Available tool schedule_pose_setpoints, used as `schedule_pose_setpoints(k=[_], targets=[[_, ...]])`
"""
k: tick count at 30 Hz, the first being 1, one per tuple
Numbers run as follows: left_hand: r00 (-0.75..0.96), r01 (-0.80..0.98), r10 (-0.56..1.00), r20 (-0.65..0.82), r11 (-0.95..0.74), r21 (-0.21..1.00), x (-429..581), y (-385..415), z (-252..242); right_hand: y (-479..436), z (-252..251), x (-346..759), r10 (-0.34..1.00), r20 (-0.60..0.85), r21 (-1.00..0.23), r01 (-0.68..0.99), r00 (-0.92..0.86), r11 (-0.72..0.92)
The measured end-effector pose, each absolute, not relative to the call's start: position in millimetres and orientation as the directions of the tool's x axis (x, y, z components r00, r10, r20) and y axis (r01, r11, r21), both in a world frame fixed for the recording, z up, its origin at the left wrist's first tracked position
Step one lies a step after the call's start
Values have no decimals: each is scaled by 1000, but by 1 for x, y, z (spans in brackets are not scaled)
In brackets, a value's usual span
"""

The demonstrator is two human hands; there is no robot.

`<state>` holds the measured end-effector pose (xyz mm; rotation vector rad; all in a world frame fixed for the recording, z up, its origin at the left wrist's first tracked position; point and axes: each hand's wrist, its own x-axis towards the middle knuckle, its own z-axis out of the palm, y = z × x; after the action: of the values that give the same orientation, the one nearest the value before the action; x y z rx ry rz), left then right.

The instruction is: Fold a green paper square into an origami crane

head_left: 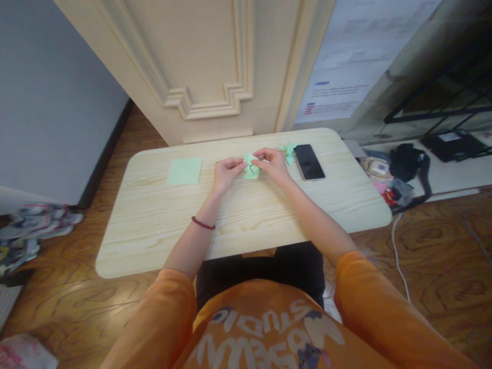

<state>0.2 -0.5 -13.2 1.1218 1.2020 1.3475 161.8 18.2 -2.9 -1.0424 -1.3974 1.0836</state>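
Between my two hands, over the far middle of the table, is a folded piece of light green paper [251,173]. My left hand [226,174] pinches its left edge with thumb and fingertips. From the other side my right hand [272,163] grips the paper's upper right part, the thumb lying across it. The finer folds are too small to make out. Left of my hands a flat stack of square green paper [185,171] lies on the table. Just beyond my right hand sit some folded green paper pieces [289,152], partly hidden by that hand.
A black-screened smartphone [309,162] lies right of the folded pieces on the pale wood-grain table [161,225]. A cream panelled door or wall [207,61] rises behind the far edge. Off the right end stands a low shelf [453,177] with assorted items. Shoes [38,221] rest on the floor at left.
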Motion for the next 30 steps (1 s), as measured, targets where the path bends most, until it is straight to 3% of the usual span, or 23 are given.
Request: schedule_pose_setpoints(k=[30], targets=[[-94, -35, 993, 69, -73, 997, -2, 0, -11, 21, -8, 163, 968, 224, -974, 8, -111, 226]])
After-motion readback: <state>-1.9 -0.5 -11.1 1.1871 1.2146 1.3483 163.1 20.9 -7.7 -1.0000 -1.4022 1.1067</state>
